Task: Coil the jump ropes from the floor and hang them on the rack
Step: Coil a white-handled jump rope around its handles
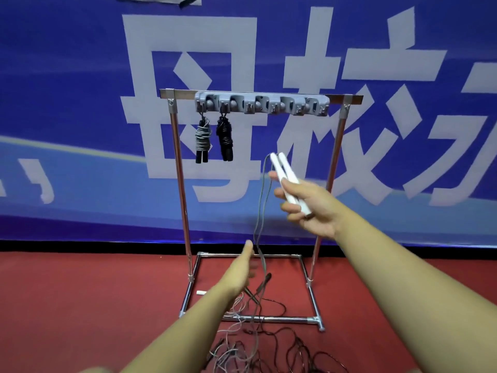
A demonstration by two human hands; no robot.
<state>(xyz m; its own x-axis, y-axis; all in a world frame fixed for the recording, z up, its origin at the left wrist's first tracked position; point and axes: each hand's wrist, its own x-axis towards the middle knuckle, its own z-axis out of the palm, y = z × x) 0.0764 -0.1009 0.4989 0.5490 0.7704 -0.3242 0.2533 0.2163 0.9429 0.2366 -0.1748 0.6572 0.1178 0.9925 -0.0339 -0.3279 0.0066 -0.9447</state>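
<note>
My right hand (309,208) holds the two white handles (287,179) of a jump rope side by side, raised in front of the rack. Their grey cord (262,200) hangs down from the handle tops to the floor. My left hand (242,270) is lower, beside the hanging cord, fingers extended; whether it touches the cord I cannot tell. The metal rack (180,168) carries a grey hook strip (262,103). Two coiled ropes hang from its left hooks: a grey-corded one (202,141) and a black one (224,138).
Several loose ropes (269,345) lie tangled on the red floor around the rack's base frame (312,292). A small white piece (201,292) lies on the floor by the left base bar. A blue banner (80,103) with large white characters covers the wall behind.
</note>
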